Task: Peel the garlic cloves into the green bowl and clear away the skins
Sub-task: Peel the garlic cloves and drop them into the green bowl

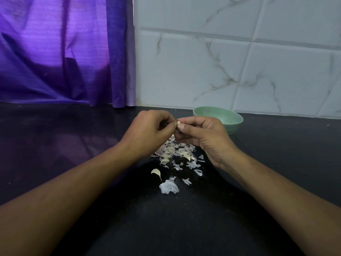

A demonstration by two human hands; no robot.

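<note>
My left hand point(147, 133) and my right hand point(204, 135) meet above the black counter, and both pinch one small pale garlic clove point(178, 123) between their fingertips. Below them lies a heap of white garlic skins point(175, 152), with loose flakes spread toward me. Among the skins I see unpeeled cloves, one point(156, 172) lying apart near me and another point(186, 156) inside the heap. The green bowl point(230, 118) stands behind my right hand by the wall; that hand hides part of it, and what is inside does not show.
The black counter point(73, 141) runs left and toward me. A purple curtain point(60, 52) hangs at the back left down to the counter. A white marbled tile wall point(230, 61) closes the back right, just behind the bowl.
</note>
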